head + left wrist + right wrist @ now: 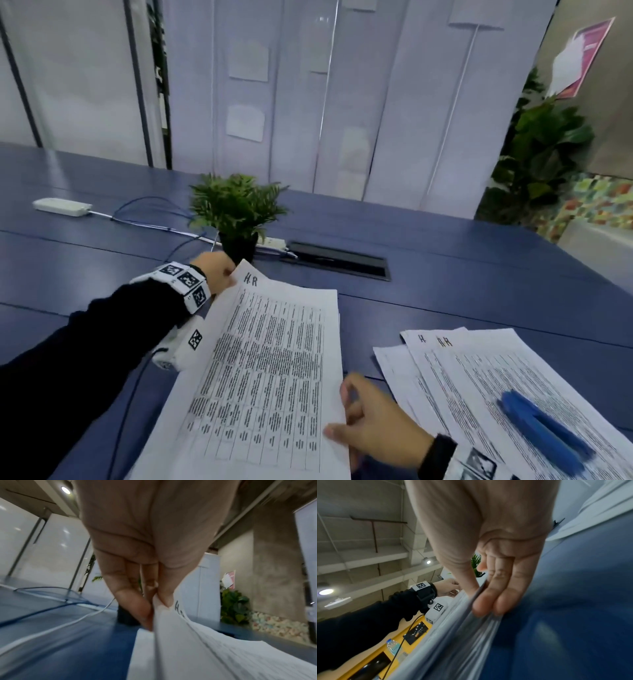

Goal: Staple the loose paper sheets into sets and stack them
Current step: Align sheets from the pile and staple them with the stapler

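Observation:
A set of printed sheets marked "H.R" (270,370) is held tilted above the blue table (479,274), its left side raised. My left hand (228,274) pinches its top left corner; the left wrist view shows thumb and fingers (155,601) closed on that corner of the sheets (197,649). My right hand (342,411) grips the right edge, with the thumb on top and the fingers under the sheets (453,642) in the right wrist view. A fanned pile of printed sheets (462,370) lies to the right with a blue stapler (544,431) on it.
A small potted plant (236,212) stands just behind my left hand. A black cable hatch (337,263) is set into the table beyond the sheets. A white adapter (61,207) and blue cables (150,212) lie at the far left. A large plant (541,154) stands off the table's right end.

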`<state>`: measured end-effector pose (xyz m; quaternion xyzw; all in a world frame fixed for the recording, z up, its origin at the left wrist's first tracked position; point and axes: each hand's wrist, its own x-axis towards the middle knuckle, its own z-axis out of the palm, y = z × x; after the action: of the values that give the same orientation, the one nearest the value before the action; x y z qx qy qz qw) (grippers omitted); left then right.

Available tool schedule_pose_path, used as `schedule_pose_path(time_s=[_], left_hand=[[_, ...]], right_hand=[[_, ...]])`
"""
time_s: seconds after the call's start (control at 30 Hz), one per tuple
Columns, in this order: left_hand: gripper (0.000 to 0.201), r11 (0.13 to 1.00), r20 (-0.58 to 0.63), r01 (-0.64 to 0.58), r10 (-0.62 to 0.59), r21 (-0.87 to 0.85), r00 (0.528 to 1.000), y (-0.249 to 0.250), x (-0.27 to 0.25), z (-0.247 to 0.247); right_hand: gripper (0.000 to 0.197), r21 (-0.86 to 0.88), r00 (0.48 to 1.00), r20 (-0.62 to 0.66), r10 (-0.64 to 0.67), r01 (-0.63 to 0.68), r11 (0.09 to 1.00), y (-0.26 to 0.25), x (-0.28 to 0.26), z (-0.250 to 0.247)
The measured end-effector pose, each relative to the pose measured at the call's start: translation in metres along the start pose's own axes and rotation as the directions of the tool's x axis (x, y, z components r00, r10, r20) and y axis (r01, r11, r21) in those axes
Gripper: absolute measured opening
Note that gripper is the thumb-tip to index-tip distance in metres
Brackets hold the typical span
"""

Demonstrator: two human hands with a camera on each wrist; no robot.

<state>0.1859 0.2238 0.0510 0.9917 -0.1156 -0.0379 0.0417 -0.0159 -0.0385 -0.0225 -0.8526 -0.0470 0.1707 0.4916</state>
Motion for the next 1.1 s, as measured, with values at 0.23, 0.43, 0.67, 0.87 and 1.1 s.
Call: schedule_pose_path(time_s=[0.23,0.43,0.67,0.87,1.1], left_hand=[[0.028,0.993,0.112,0.118,-0.12,0.022,0.986,-0.024,0.037,0.053],[0.06,0.996,0.048,0.075,-0.077,0.037,0.996,-0.007,0.043,0.054],[0.026,0.917,-0.096,-0.364,0.352,-0.164,0.931,0.108,0.027,0.048],[0.026,0.798,0.015,-0.565,0.58,-0.211,0.814,0.233,0.029,0.065],[0.042,0.797,0.216,-0.598,0.6,-0.083,0.77,0.295,0.041,0.095]], right_hand=[[0.029,-0.077,0.993,0.084,0.088,-0.082,0.994,-0.007,0.013,0.007],[0.024,-0.149,0.986,0.119,0.114,-0.096,0.984,-0.012,0.007,0.002],[0.015,-0.544,0.975,-0.189,-0.118,-0.004,0.839,-0.005,-0.033,-0.045],[0.012,-0.715,0.885,-0.452,-0.108,-0.287,0.638,0.028,-0.067,-0.123],[0.039,-0.682,0.854,-0.501,0.14,-0.489,0.545,0.083,-0.1,-0.175]])
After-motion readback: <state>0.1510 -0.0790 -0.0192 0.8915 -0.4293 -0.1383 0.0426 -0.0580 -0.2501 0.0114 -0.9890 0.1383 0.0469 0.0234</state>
